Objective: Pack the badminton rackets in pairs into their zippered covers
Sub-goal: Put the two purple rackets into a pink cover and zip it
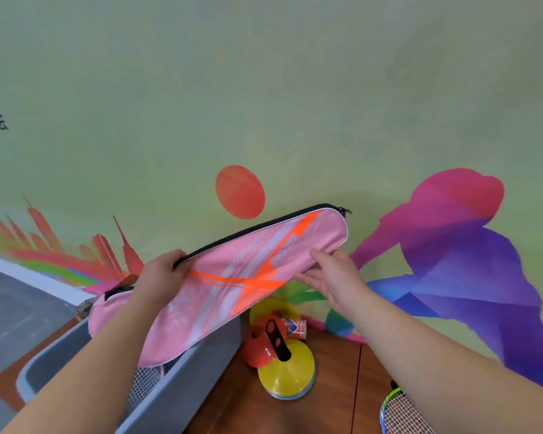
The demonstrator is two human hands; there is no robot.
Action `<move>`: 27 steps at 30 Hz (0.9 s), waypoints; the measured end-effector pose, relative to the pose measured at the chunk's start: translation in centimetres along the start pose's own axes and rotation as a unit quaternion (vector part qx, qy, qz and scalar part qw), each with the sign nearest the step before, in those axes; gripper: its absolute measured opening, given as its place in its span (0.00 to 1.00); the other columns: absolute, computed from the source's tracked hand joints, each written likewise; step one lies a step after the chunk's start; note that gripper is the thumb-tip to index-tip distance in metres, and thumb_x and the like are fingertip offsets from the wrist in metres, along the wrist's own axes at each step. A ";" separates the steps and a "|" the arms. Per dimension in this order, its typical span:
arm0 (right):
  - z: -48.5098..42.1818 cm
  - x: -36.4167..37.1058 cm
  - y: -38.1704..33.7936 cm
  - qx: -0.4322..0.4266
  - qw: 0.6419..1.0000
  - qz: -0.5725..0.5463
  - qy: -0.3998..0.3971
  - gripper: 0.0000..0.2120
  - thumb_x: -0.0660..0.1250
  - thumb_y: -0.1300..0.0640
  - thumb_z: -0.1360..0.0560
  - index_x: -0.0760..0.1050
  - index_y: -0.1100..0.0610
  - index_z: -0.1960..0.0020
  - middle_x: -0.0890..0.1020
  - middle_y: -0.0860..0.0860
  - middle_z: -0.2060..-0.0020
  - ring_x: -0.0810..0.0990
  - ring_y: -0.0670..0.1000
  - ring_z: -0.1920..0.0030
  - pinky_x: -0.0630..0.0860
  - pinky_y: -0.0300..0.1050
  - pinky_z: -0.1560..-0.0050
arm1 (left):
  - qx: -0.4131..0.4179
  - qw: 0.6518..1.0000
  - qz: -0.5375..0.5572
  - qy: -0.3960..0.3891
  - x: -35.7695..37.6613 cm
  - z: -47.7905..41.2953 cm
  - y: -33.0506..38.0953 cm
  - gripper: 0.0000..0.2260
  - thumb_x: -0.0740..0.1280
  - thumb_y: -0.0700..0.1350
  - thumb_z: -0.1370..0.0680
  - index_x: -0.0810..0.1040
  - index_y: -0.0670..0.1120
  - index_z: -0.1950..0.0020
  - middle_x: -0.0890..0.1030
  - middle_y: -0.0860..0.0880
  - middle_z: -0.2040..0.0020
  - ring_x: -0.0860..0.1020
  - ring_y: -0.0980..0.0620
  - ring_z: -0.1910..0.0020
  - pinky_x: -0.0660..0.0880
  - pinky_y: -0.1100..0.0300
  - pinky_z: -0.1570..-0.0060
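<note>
A pink fabric racket cover [232, 277], long, soft and round-ended, printed with orange and pale stripes and edged with a black zipper, is being held slanted in the air over a grey plastic bin [201, 364] at the near left. Its zipper edge is being gripped by the left hand [160, 274], fingers curled round it. Its lower edge is being pinched between thumb and fingers of the right hand [333, 277]. Glossy dome-shaped cones [287, 368] are stacked on the wooden floor [326, 386].
</note>
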State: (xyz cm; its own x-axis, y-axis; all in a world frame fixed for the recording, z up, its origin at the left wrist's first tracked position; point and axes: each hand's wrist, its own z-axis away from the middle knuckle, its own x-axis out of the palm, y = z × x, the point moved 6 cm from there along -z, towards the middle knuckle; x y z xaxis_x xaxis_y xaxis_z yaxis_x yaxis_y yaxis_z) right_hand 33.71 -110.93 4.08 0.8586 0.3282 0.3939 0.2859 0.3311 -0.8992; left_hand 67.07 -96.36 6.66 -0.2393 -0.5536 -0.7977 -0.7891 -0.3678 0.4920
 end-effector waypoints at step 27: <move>3.1 -14.8 12.9 0.238 0.929 0.281 0.046 0.10 0.62 0.53 0.14 0.74 0.55 0.35 0.86 0.53 0.46 0.87 0.57 0.44 0.83 0.53 0.46 | 0.089 0.986 0.112 -0.086 16.3 6.6 6.9 0.10 0.67 0.35 0.25 0.80 0.48 0.48 0.80 0.52 0.51 0.79 0.51 0.50 0.73 0.55 0.49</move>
State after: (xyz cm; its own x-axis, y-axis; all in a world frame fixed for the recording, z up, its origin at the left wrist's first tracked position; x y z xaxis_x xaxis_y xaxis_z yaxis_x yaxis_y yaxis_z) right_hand 23.41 -108.78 -12.81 0.8544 0.4974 -0.1499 -0.4199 0.4914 -0.7630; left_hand 53.97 -102.99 -5.19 -0.5001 -0.4655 -0.7303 -0.7878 -0.1056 0.6068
